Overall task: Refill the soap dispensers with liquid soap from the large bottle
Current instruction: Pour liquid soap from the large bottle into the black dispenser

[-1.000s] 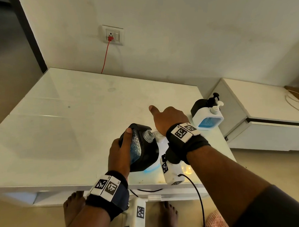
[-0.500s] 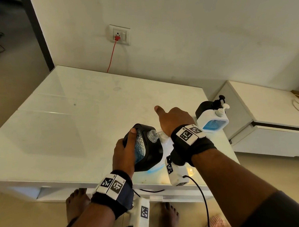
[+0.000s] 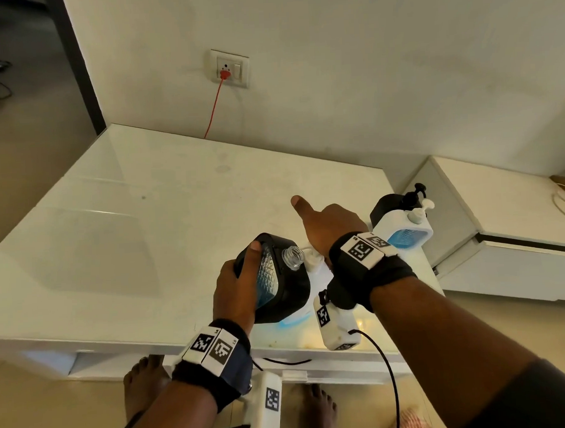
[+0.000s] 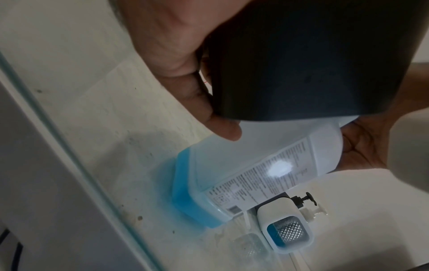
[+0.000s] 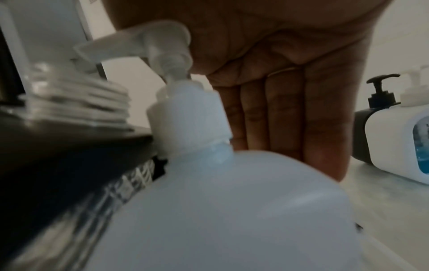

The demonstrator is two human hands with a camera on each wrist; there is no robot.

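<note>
My left hand (image 3: 235, 280) grips a black soap dispenser (image 3: 278, 288), tilted, with its clear threaded neck (image 3: 293, 258) uncapped. Right beside it stands the large translucent bottle (image 4: 255, 155), with blue soap low in its base. My right hand (image 3: 330, 224) rests palm-down on the bottle's white pump head (image 5: 167, 42). Its fingers (image 5: 278, 119) hang straight behind the bottle and the thumb sticks out. The pump spout (image 5: 104, 45) points toward the dispenser's neck (image 5: 76, 106). Most of the bottle is hidden behind my right wrist in the head view.
A white dispenser (image 3: 405, 231) with a blue window and a black one (image 3: 387, 206) behind it stand at the white table's (image 3: 145, 219) right edge. A lower white cabinet (image 3: 501, 210) lies further right. A red cable hangs from the wall socket (image 3: 229, 70).
Both hands keep the same hold and place on the dispenser and the pump. Only the head view has drifted slightly.
</note>
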